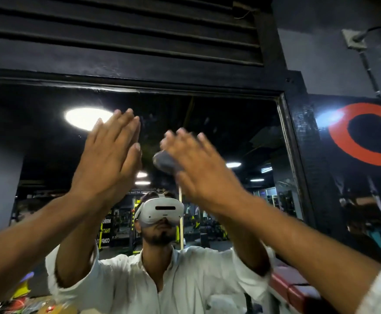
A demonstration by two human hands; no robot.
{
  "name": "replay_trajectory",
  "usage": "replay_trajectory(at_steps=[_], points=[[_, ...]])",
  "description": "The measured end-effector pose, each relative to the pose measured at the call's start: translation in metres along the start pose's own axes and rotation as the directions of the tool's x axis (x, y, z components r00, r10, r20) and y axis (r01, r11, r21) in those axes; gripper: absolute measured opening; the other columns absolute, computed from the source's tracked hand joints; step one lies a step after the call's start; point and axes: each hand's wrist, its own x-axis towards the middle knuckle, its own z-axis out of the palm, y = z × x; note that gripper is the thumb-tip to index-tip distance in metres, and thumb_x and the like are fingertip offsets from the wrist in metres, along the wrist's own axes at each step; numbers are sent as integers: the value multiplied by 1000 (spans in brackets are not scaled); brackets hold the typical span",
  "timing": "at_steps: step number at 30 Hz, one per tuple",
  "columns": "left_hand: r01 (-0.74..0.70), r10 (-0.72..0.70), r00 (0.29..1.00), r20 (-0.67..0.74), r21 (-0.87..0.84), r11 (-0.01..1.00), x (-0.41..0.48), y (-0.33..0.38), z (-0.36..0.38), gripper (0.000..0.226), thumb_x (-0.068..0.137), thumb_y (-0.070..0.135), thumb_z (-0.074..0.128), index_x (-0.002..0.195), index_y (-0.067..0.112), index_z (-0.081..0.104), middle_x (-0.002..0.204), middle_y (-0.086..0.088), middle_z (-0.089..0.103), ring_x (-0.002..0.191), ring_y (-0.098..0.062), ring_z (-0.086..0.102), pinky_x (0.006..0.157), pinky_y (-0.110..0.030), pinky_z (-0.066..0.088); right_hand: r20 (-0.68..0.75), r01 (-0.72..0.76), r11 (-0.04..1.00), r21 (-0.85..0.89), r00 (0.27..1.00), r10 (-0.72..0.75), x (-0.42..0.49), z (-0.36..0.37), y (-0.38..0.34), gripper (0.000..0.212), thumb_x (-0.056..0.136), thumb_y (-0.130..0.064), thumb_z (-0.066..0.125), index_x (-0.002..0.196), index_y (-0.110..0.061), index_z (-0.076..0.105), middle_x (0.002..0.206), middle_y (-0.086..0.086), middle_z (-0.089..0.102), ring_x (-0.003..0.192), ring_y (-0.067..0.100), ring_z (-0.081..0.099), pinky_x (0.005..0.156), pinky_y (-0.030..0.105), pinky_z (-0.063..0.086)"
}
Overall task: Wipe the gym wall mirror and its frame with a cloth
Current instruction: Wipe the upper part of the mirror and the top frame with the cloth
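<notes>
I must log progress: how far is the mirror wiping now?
Done: nothing looks clearly finished. In hand: the right hand presses the cloth on the upper mirror; the left hand rests flat on it. Left: smudges near the top edge, and the frame, not being touched.

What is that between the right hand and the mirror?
A bunched grey cloth, pressed under the right hand against the mirror; the head view shows it.

Gym interior. I view a black-framed wall mirror whose reflection shows yellow-and-black training machines and round ceiling lights. A red-orange ring is painted on the dark wall beside it, and red padding lies at lower right.
</notes>
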Motion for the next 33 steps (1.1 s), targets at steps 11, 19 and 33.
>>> replay_trajectory(at_steps=[11,19,33], points=[[-43,39,996,77,55,998,-3,-1,-3,70,108,50,25,169,15,23,178,-4,17,165,-15,4,134,-50,5,31,-24,1000,-5,999,24,-39,3,-21,68,106,-34,35,168,-19,12,176,0,7,163,15,-2,132,39,-3],[-22,14,995,98,74,997,-2,1,-3,73,106,52,25,170,17,20,178,-3,14,165,-14,1,134,-50,5,-106,-435,894,106,889,445,28,6,-19,61,111,-29,33,168,-18,14,176,0,7,163,19,-4,133,45,2],[-30,20,995,101,97,995,-3,2,-4,74,106,51,28,170,16,19,178,-4,14,165,-15,0,134,-50,3,-65,-326,933,152,939,338,15,1,-19,61,111,-30,35,168,-19,17,176,-2,10,162,13,-3,133,39,-3]])
